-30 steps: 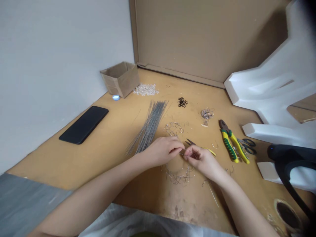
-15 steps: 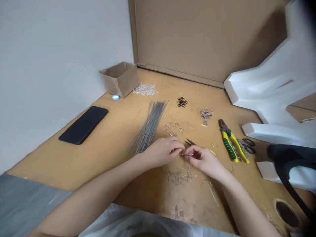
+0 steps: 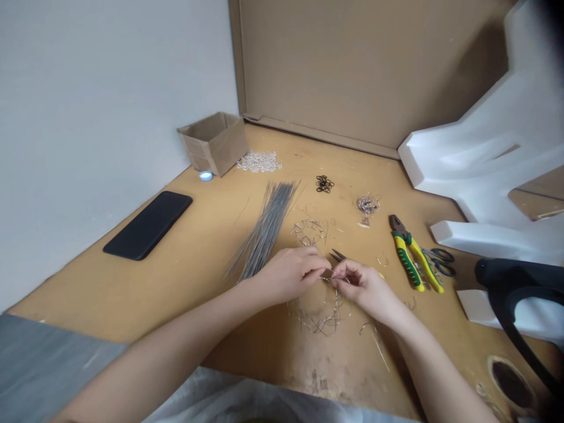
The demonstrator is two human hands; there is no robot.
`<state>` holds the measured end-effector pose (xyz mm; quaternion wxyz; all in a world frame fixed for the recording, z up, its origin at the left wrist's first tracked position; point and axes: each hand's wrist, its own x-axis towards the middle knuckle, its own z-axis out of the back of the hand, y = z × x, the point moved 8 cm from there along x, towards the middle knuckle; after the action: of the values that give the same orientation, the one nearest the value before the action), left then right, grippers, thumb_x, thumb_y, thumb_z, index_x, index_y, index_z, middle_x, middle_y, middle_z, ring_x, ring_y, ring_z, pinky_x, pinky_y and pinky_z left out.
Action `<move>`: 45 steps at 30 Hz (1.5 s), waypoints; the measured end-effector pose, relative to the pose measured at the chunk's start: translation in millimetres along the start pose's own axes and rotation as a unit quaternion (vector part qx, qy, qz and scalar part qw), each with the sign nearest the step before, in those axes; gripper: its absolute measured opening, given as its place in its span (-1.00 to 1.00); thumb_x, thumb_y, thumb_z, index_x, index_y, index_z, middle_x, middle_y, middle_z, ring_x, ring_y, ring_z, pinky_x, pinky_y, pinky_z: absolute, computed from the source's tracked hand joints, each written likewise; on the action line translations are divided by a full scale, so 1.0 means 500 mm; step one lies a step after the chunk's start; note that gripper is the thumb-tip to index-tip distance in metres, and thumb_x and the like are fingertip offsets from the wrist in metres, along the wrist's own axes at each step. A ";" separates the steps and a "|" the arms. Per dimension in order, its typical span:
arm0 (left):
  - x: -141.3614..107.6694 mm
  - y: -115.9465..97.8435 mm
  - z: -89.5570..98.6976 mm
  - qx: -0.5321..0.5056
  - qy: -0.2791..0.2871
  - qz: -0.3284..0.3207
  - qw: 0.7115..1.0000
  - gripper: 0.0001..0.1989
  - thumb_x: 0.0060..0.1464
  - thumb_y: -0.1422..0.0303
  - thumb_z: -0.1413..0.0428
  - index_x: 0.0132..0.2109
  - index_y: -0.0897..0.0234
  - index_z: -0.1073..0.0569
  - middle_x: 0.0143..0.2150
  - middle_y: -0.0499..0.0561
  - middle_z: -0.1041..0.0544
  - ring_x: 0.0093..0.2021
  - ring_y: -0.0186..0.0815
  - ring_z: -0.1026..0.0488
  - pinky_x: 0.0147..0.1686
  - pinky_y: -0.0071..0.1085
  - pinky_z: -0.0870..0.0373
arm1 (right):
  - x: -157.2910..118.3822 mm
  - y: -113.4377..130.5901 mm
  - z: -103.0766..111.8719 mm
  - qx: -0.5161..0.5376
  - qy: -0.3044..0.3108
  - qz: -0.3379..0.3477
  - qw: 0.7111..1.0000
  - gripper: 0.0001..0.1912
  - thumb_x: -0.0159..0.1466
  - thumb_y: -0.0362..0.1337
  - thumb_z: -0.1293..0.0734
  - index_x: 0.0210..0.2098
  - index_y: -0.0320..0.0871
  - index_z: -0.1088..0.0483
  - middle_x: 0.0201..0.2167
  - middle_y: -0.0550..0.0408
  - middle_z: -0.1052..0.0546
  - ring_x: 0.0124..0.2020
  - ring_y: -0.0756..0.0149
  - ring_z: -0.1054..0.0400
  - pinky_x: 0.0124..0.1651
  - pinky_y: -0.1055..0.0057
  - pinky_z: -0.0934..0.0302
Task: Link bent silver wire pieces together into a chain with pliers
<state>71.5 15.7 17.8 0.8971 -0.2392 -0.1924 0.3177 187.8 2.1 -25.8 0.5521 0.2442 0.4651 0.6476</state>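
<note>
My left hand and my right hand meet over the table, fingertips nearly touching. Each pinches a thin silvery wire that runs between them. Below hangs or lies a loose ring of twisted wire; whether it joins the held wire cannot be made out. A smaller wire ring lies just beyond my hands. Dark pointed tool tips show behind my right hand, which hides the rest. A bundle of straight grey wires lies beyond my left forearm.
Yellow-green pliers and scissors lie right. Farther back are a wire coil, black rings, clear beads and a cardboard box. A black phone lies left; white foam and a black stand stand right.
My hands remain together at almost the same spot, with small finger shifts. More of the wire shows between and beneath the fingertips. The whole view has shifted very slightly.
</note>
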 end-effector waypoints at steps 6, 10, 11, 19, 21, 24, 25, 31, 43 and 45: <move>-0.004 0.002 -0.001 0.015 -0.006 0.004 1.000 -0.71 0.18 0.41 0.13 -0.14 0.11 -0.46 -0.30 -0.05 -0.41 -0.32 -0.41 -0.37 -0.36 -0.52 -0.22 | -0.006 0.008 -0.026 0.151 0.053 -0.068 0.985 -0.82 0.11 -0.21 -0.25 -0.37 -0.14 -0.16 -0.44 0.14 -0.48 -0.77 0.59 -0.16 -0.72 0.58 -0.06; -0.005 0.004 0.002 0.006 -0.016 0.008 1.000 -0.72 0.17 0.42 0.12 -0.11 0.09 -0.46 -0.30 -0.05 -0.41 -0.33 -0.42 -0.37 -0.36 -0.53 -0.22 | 0.002 0.005 -0.026 0.192 0.033 -0.083 0.977 -0.76 0.07 -0.18 -0.30 -0.37 -0.15 -0.17 -0.50 0.16 -0.48 -0.74 0.55 -0.24 -0.68 0.58 -0.08; -0.005 0.004 0.003 0.004 -0.019 0.007 1.000 -0.72 0.18 0.40 0.12 -0.11 0.10 -0.46 -0.30 -0.05 -0.41 -0.33 -0.41 -0.37 -0.36 -0.53 -0.22 | 0.004 0.001 -0.024 0.189 0.024 -0.088 0.978 -0.75 0.06 -0.18 -0.31 -0.38 -0.16 -0.18 -0.52 0.17 -0.47 -0.74 0.55 -0.24 -0.66 0.57 -0.10; -0.003 0.001 -0.003 -0.014 -0.014 0.002 1.000 -0.73 0.17 0.41 0.11 -0.12 0.16 -0.46 -0.28 -0.04 -0.42 -0.30 -0.40 -0.39 -0.32 -0.52 -0.24 | 0.005 -0.013 -0.017 0.111 0.004 -0.108 0.988 -0.78 0.06 -0.15 -0.31 -0.44 -0.20 -0.31 -0.63 0.20 -0.38 -0.69 0.56 -0.11 -0.66 0.58 -0.01; -0.003 0.001 -0.002 -0.018 -0.016 0.003 1.000 -0.73 0.17 0.41 0.11 -0.12 0.16 -0.46 -0.27 -0.04 -0.43 -0.30 -0.40 -0.39 -0.31 -0.51 -0.25 | 0.005 -0.009 -0.012 0.108 -0.003 -0.097 0.989 -0.79 0.07 -0.16 -0.30 -0.47 -0.20 -0.31 -0.64 0.22 -0.36 -0.69 0.57 -0.07 -0.64 0.58 0.01; -0.004 0.001 0.004 -0.030 -0.033 0.004 0.999 -0.74 0.16 0.42 0.10 -0.14 0.18 -0.46 -0.27 -0.04 -0.44 -0.28 -0.40 -0.39 -0.30 -0.52 -0.25 | 0.004 -0.002 -0.007 0.105 -0.009 -0.087 0.991 -0.81 0.07 -0.18 -0.30 -0.47 -0.19 -0.31 -0.62 0.21 -0.35 -0.66 0.55 -0.08 -0.61 0.56 0.02; -0.004 0.000 0.005 -0.034 -0.037 0.004 0.999 -0.75 0.16 0.42 0.10 -0.14 0.18 -0.46 -0.26 -0.04 -0.44 -0.28 -0.41 -0.39 -0.30 -0.52 -0.26 | 0.003 0.000 -0.006 0.105 -0.009 -0.086 0.991 -0.81 0.08 -0.17 -0.29 -0.48 -0.19 -0.31 -0.62 0.21 -0.35 -0.66 0.55 -0.08 -0.61 0.56 0.02; -0.004 -0.001 0.008 -0.033 -0.038 0.009 0.999 -0.74 0.16 0.43 0.10 -0.13 0.19 -0.45 -0.27 -0.04 -0.44 -0.29 -0.41 -0.39 -0.31 -0.52 -0.26 | 0.007 0.011 -0.006 0.105 -0.017 -0.044 0.993 -0.83 0.06 -0.19 -0.29 -0.45 -0.17 -0.31 -0.52 0.17 -0.38 -0.50 0.45 -0.23 -0.40 0.48 -0.12; -0.006 0.002 -0.007 0.056 0.003 0.008 0.998 -0.72 0.17 0.43 0.13 -0.10 0.12 -0.43 -0.28 -0.05 -0.40 -0.33 -0.40 -0.38 -0.36 -0.51 -0.25 | 0.007 -0.008 0.001 0.037 -0.066 -0.038 0.996 -0.92 -0.02 -0.32 -0.24 -0.47 -0.16 -0.29 -0.53 0.18 -0.37 -0.54 0.44 -0.21 -0.44 0.47 -0.09; -0.006 0.001 -0.010 0.092 0.013 0.007 0.996 -0.72 0.16 0.43 0.13 -0.10 0.13 -0.42 -0.30 -0.04 -0.38 -0.36 -0.39 -0.37 -0.40 -0.51 -0.24 | 0.006 -0.009 0.001 0.039 -0.064 -0.038 0.997 -0.91 -0.02 -0.31 -0.25 -0.48 -0.16 -0.29 -0.54 0.18 -0.37 -0.54 0.43 -0.21 -0.44 0.46 -0.10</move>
<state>71.7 12.7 13.0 0.9153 -0.1615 -0.1489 0.3375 189.5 4.7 -29.9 0.5948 0.2883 0.4626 0.5909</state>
